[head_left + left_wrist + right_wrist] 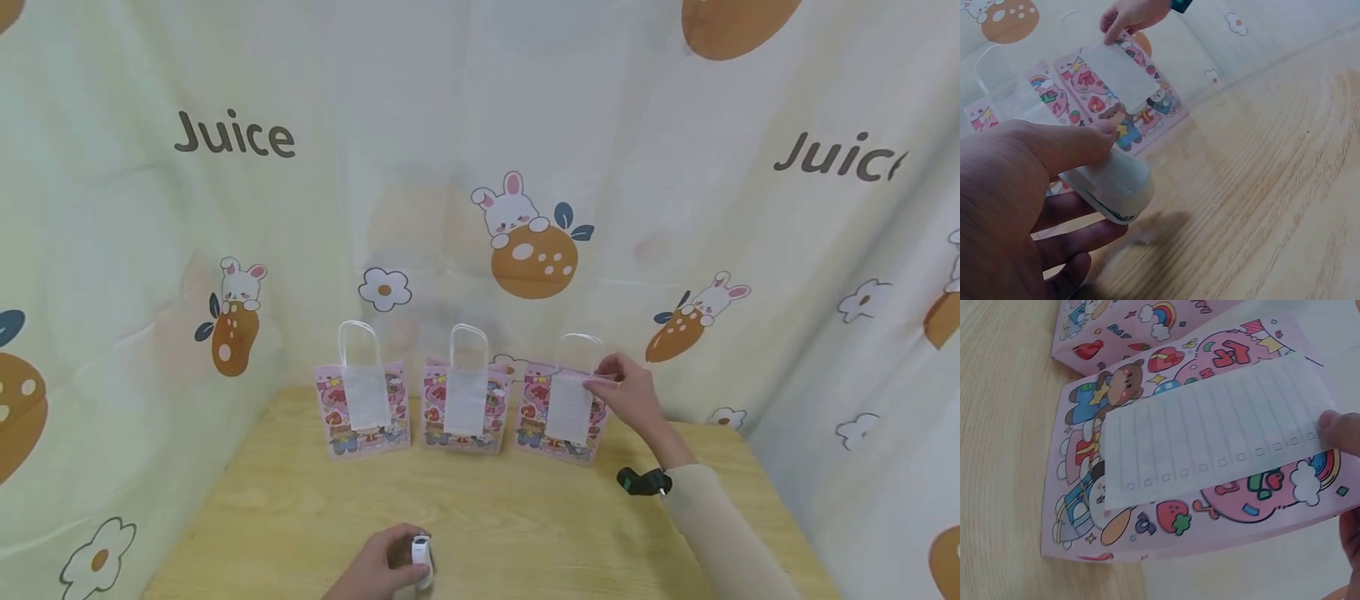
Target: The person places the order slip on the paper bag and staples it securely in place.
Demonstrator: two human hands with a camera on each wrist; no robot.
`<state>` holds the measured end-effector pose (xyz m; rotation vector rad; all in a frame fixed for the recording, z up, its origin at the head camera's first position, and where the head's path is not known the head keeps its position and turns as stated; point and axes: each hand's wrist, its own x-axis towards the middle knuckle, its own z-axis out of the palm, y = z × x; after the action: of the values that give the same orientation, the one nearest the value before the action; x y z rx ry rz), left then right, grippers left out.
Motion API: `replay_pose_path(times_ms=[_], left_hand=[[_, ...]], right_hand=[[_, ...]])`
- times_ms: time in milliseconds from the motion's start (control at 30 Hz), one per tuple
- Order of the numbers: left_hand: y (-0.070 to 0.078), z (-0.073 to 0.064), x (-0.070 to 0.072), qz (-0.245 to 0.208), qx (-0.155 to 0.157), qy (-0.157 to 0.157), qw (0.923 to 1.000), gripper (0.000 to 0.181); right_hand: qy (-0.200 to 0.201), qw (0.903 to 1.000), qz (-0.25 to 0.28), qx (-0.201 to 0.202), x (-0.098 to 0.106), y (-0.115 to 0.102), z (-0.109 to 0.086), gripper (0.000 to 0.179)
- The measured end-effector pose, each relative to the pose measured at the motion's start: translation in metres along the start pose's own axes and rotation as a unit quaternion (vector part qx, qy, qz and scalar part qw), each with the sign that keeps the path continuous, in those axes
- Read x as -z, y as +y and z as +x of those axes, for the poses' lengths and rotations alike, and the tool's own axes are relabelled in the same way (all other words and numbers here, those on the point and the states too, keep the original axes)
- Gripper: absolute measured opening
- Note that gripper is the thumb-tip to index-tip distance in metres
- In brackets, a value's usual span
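Note:
My left hand (378,565) holds a small white stapler (1116,184) low over the table's front, thumb on top and fingers beneath. At the back right stands a pink paper gift bag (529,427) printed with cartoon animals. My right hand (633,393) pinches its top edge together with a white lined slip (1210,434), thumb over the slip's upper end and fingers behind. Small checkboxes run along one side of that slip. To the left stand a middle gift bag (495,421) and a left gift bag (335,421), each with a white slip hanging on its front.
The bags stand in a row near the back of the wooden table (480,508), white handles upright. A pale curtain (420,150) with printed rabbits and "Juice" lettering hangs close behind and along both sides. A black strap device (643,481) sits on my right wrist.

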<state>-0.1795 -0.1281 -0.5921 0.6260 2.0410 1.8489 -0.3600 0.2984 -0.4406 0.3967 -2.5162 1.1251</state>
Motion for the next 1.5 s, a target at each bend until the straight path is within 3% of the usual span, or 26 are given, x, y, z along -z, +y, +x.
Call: replay_pose_path(times_ms=[300, 667, 900, 1033, 1200, 1500], left_hand=[[0.011, 0.004, -0.003, -0.007, 0.049, 0.023, 0.9985, 0.045], [0.022, 0.012, -0.004, 0.054, 0.041, 0.027, 0.9973, 0.044], [0.031, 0.024, -0.001, 0.105, -0.004, 0.033, 0.9939, 0.044], [0.039, 0.033, 0.002, 0.129, -0.024, 0.034, 0.9907, 0.044], [0.049, 0.049, 0.005, 0.158, -0.049, 0.027, 0.9859, 0.041], [0.077, 0.078, 0.007, 0.192, -0.079, 0.017, 0.9781, 0.038]], right_hand=[[-0.06, 0.9975, -0.021, -0.03, 0.001, -0.001, 0.001, 0.035], [-0.101, 0.994, -0.041, 0.0, 0.008, -0.008, 0.003, 0.019], [-0.101, 0.994, -0.041, -0.016, 0.016, -0.02, -0.008, 0.018], [-0.106, 0.9938, -0.032, -0.003, 0.019, -0.029, -0.015, 0.019], [-0.105, 0.9938, -0.029, 0.023, 0.022, -0.04, -0.028, 0.015], [-0.116, 0.9928, 0.004, 0.03, 0.019, -0.058, -0.055, 0.012]])
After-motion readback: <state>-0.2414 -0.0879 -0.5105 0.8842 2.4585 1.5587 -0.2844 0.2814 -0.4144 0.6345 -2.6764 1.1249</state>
